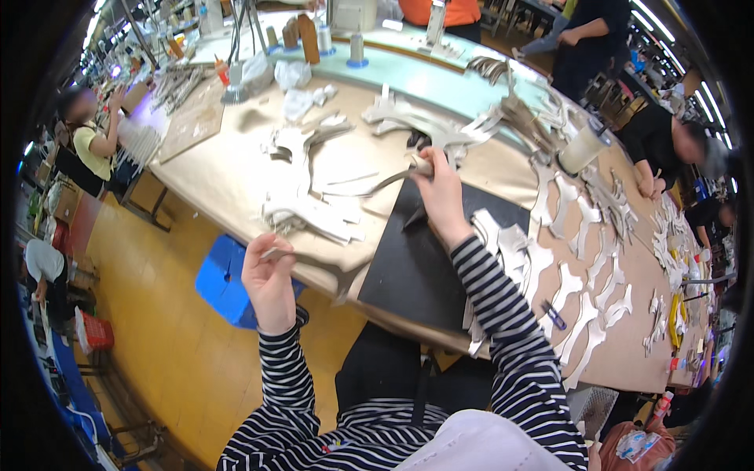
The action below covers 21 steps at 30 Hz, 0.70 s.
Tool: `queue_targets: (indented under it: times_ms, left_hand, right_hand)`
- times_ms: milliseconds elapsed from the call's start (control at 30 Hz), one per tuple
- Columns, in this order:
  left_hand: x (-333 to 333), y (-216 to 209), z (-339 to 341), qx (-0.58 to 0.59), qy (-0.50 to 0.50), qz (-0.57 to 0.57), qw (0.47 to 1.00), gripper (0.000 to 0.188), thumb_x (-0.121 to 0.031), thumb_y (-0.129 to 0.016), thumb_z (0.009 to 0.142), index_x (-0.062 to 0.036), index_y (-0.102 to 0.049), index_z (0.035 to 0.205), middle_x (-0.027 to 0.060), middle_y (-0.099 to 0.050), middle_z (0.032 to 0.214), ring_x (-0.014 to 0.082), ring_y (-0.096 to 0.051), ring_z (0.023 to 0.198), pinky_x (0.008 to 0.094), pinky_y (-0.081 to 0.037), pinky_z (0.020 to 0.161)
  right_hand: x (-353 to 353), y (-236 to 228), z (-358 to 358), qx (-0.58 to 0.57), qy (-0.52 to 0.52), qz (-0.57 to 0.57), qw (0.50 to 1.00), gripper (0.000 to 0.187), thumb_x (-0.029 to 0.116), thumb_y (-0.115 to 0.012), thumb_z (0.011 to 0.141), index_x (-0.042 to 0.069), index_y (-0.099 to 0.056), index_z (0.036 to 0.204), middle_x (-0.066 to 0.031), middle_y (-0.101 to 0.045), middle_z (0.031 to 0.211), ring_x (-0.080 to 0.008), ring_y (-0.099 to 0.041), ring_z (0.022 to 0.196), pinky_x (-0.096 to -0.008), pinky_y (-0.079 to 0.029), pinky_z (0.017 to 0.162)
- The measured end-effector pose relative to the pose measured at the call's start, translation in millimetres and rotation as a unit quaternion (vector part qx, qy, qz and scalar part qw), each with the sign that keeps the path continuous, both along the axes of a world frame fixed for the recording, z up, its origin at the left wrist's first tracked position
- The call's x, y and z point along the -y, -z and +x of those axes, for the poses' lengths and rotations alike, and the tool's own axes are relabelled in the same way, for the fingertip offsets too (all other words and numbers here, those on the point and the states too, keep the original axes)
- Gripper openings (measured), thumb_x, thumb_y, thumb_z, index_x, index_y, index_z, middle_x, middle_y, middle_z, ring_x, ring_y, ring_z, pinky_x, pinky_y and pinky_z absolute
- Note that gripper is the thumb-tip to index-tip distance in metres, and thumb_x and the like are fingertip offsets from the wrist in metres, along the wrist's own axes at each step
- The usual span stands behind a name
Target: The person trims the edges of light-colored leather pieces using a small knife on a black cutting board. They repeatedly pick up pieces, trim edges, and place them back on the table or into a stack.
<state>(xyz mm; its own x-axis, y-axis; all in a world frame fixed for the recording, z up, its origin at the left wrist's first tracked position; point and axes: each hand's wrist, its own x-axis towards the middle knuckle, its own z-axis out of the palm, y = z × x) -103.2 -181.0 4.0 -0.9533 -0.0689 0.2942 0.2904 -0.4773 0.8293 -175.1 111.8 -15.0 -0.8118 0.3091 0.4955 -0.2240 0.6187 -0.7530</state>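
Between the thumb and fingers of my left hand (pixel 269 279) is one end of a grey-brown curved cut piece (pixel 334 271), which looks like leather or fabric. The piece hangs over the table's near edge toward a black mat (pixel 424 271). My right hand (pixel 442 192), above the far part of that mat, pinches a curved grey strip (pixel 389 180) with a pale end at the fingertips. White cut pieces (pixel 310 216) lie in a loose pile beyond my left hand. More branching white pieces (pixel 408 122) are heaped just past my right hand.
Rows of white pieces (pixel 585 314) and a small dark clip-like tool (pixel 554 315) lie to the right. A pale cylindrical container (pixel 585 149) stands beyond. Thread cones (pixel 356 51) line the far side. A blue stool (pixel 224 282) sits below the left edge. Other people work around the table.
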Motion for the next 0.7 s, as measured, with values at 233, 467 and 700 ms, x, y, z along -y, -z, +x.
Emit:
queue_targets:
  times_ms: [233,467,700]
  left_hand:
    - [23.6,-38.3,-2.2,-0.021,-0.050,-0.056,0.997,0.031,0.007,-0.049,0.092,-0.0019,-0.064,0.117,0.0059,-0.060,0.097,0.0199,-0.055,0.093,0.0299,-0.045,0.089]
    - [-51.3,-10.0,-4.6,-0.288,-0.002,-0.596,0.750,0.034,0.000,-0.054,0.080,-0.0146,-0.072,0.104,0.0020,-0.054,0.083,0.0206,-0.055,0.089,0.0405,-0.035,0.094]
    - [-82.0,75.8,-12.7,-0.302,0.091,-0.592,0.741,0.034,-0.003,-0.056,0.084,-0.0194,-0.073,0.109,0.0039,-0.054,0.094,0.0230,-0.054,0.099,0.0456,-0.031,0.103]
  right_hand:
    - [38.0,4.8,111.3,0.316,-0.119,-0.551,0.763,0.065,-0.002,-0.069,0.086,0.013,-0.035,0.140,-0.0050,-0.061,0.114,-0.0122,-0.062,0.089,-0.0242,-0.053,0.067]
    - [15.9,47.9,80.6,0.215,-0.057,-0.584,0.781,0.016,0.008,-0.066,0.091,0.007,-0.061,0.107,0.0015,-0.064,0.085,-0.0063,-0.060,0.073,-0.0186,-0.046,0.063]
    - [14.6,-19.7,139.7,0.013,-0.120,-0.628,0.769,0.032,0.006,-0.062,0.092,0.005,-0.056,0.124,-0.0016,-0.062,0.098,-0.0054,-0.055,0.079,-0.0200,-0.043,0.066]
